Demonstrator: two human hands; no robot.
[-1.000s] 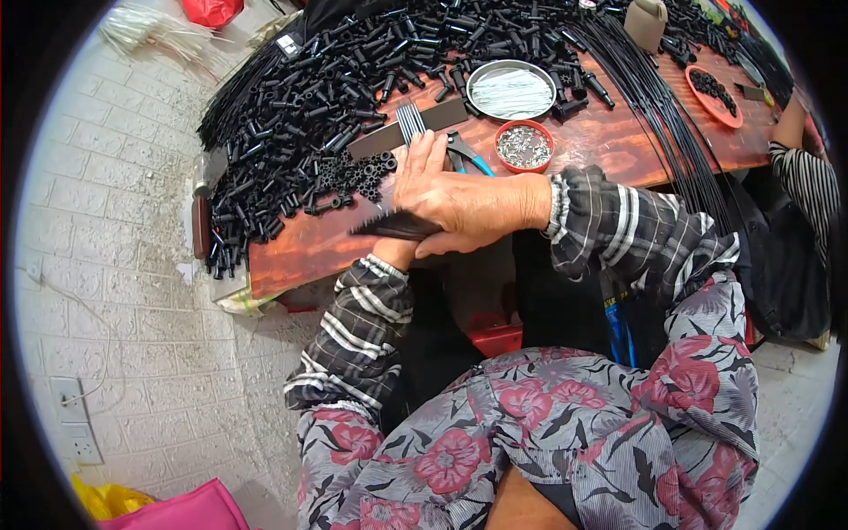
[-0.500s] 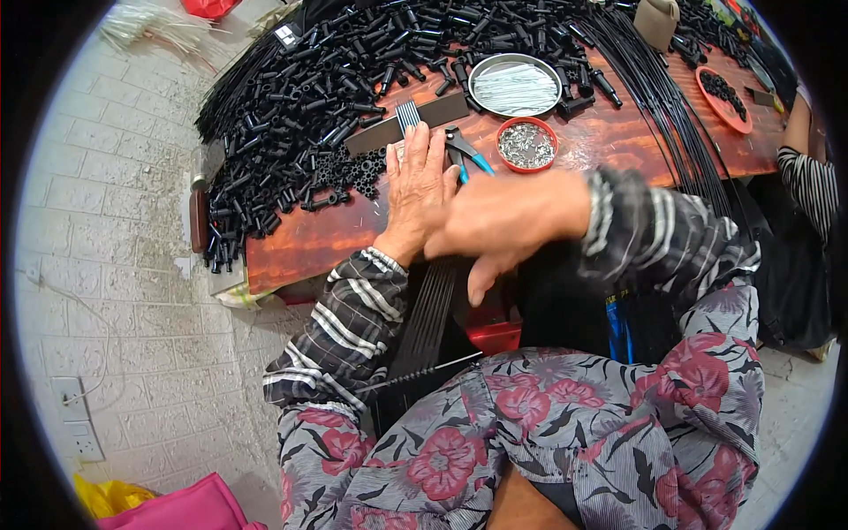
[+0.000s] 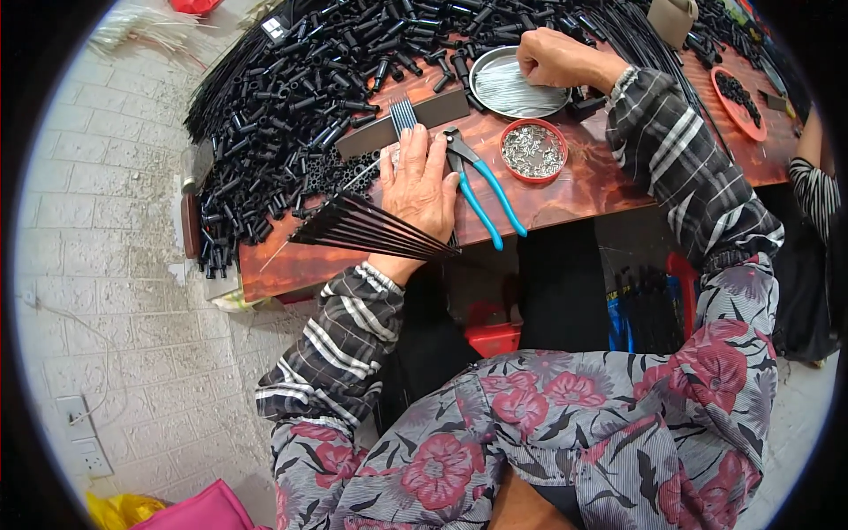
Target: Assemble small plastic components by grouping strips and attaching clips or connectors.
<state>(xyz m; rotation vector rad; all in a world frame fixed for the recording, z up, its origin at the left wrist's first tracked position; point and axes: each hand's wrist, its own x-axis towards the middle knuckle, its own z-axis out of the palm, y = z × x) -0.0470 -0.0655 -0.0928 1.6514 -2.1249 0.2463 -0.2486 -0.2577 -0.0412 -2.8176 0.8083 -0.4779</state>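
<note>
My left hand [image 3: 419, 190] lies flat on the table with its fingers stretched out. Beyond its fingertips a row of thin silver prongs [image 3: 403, 113] crosses a dark flat bar [image 3: 440, 107]. Thin black rods [image 3: 371, 228] fan out across my left wrist, their far ends raised to the left. Pliers with blue handles [image 3: 478, 205] rest right beside that hand. At the back, my right hand [image 3: 555, 60] is closed over a round metal tray [image 3: 475, 93] of thin whitish sticks [image 3: 519, 88]; its fingertips are hidden, so whatever it pinches does not show.
A red dish [image 3: 504, 163] of small metal pieces stands right of the pliers. Black tubular parts [image 3: 291, 115] are heaped over the table's left and back. At the right are a red plate [image 3: 723, 88] with black pieces and another person's striped sleeve [image 3: 814, 187].
My right hand has moved from beside my left hand to the tray at the back right. The black rods now stand across my left wrist. The pliers have come fully into view.
</note>
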